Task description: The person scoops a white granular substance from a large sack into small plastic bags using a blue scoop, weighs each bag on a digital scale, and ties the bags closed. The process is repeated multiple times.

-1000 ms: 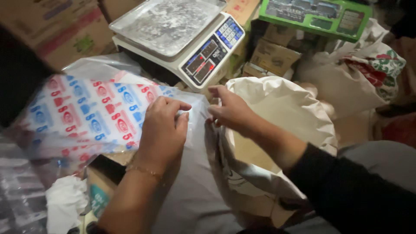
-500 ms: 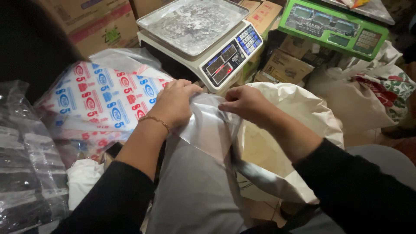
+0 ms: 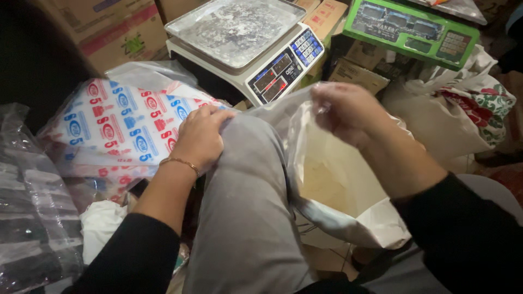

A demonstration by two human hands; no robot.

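Both hands work one clear plastic bag (image 3: 289,122) that lies draped over the person's raised knee (image 3: 248,163), and the knee serves as the landmark for everything else. On the knee's left side, the left hand (image 3: 200,137) rests palm down with its fingers pressing the bag's near edge against the grey trouser cloth; whether it pinches the film or only pins it I cannot tell. To the right of the knee and higher, the right hand (image 3: 346,111) is closed on the bag's other edge and lifts it, so the two hands stand apart with the film stretched between them. The bag's long axis thus runs left to right across the knee, rising toward the right hand. Below the right hand and right of the knee, a large white sack (image 3: 348,218) stands open. Beyond the knee sits a white weighing scale (image 3: 245,46), with a green scale (image 3: 411,27) farther right. Left of the knee lies a printed red-and-blue packet (image 3: 117,128).
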